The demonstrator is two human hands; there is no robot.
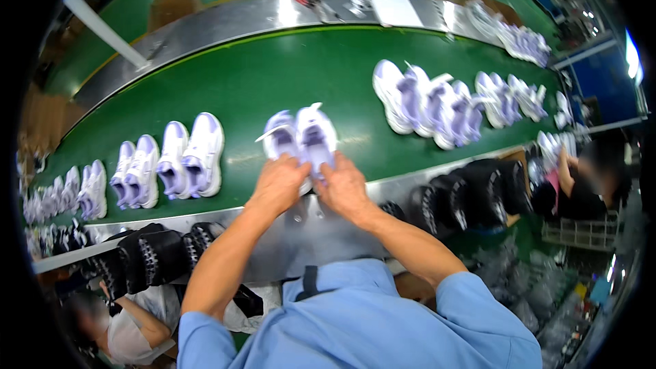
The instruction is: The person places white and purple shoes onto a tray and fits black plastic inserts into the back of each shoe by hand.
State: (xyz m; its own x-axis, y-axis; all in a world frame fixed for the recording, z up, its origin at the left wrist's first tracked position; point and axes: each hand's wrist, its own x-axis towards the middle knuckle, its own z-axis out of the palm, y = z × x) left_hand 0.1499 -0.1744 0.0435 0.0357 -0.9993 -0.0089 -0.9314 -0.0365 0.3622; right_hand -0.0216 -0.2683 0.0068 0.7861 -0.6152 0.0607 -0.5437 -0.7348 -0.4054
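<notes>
The pair of white and lilac sneakers (301, 140) on the green belt (273, 82), which your left hand (279, 184) and right hand (344, 188) clasp at the heels, may slip apart if one hand loosens.

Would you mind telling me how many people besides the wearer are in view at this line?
2. One person sits at lower left beside the black soles; another person is at the right edge near the belt. Others may be hidden beyond the rim.
</notes>
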